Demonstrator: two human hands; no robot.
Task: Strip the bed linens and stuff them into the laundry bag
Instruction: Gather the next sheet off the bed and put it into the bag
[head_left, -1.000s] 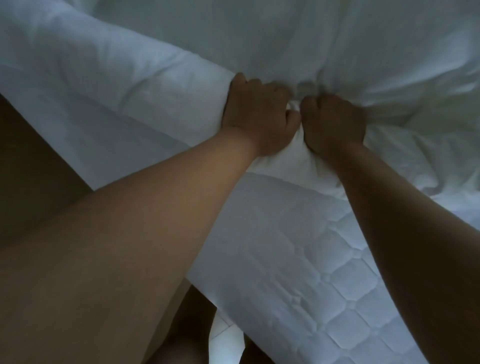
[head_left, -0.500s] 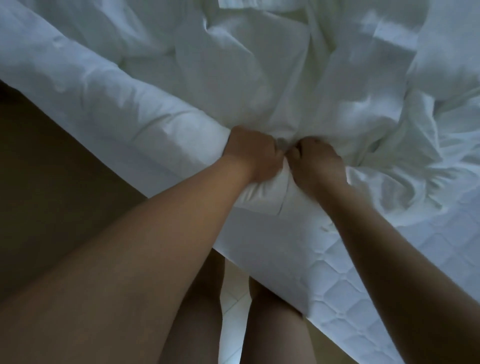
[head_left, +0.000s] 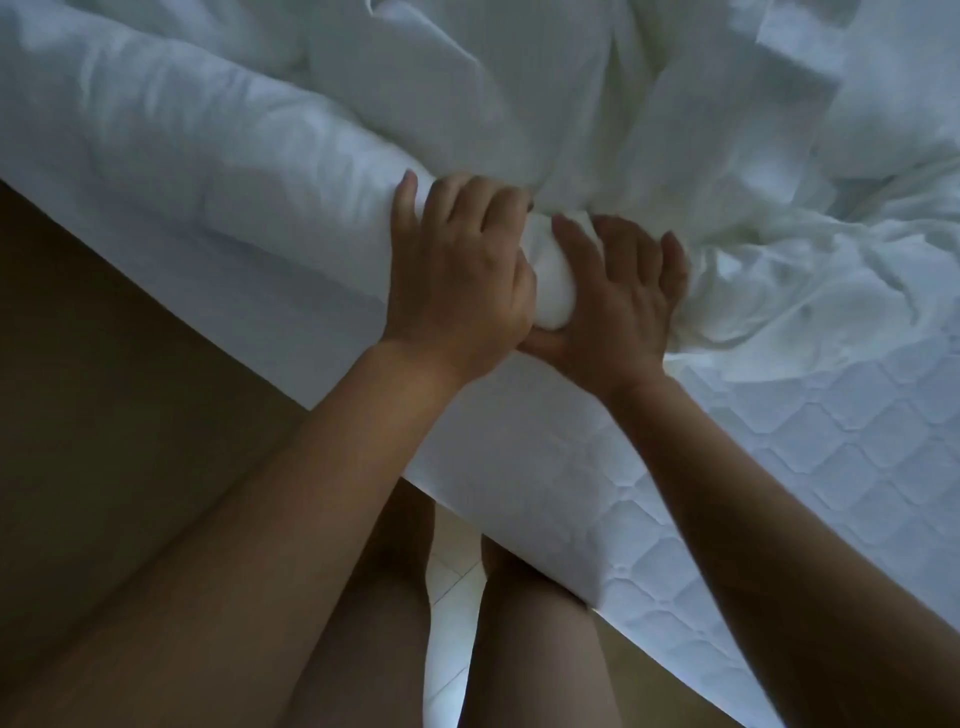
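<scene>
A crumpled white bed sheet (head_left: 545, 104) lies heaped over the bed, its edge rolled thick along the bed's left side. My left hand (head_left: 457, 275) grips that rolled edge, fingers curled over the top. A tight wad of sheet (head_left: 553, 291) bulges between my two hands. My right hand (head_left: 623, 306) lies on the sheet just right of the wad with fingers spread and fairly straight, its thumb under the wad. Bare quilted mattress (head_left: 831, 467) shows at the lower right. No laundry bag is in view.
My bare legs (head_left: 530, 649) stand against the mattress corner, with pale floor tiles (head_left: 447, 597) between them. A dark brown surface (head_left: 104, 364) fills the left side below the bed's edge. More bunched linen (head_left: 883, 104) lies at the far right.
Both hands drew the bunched sheet nearer the mattress corner, baring more quilting. My right hand went from a fist to spread fingers; my left keeps its grip.
</scene>
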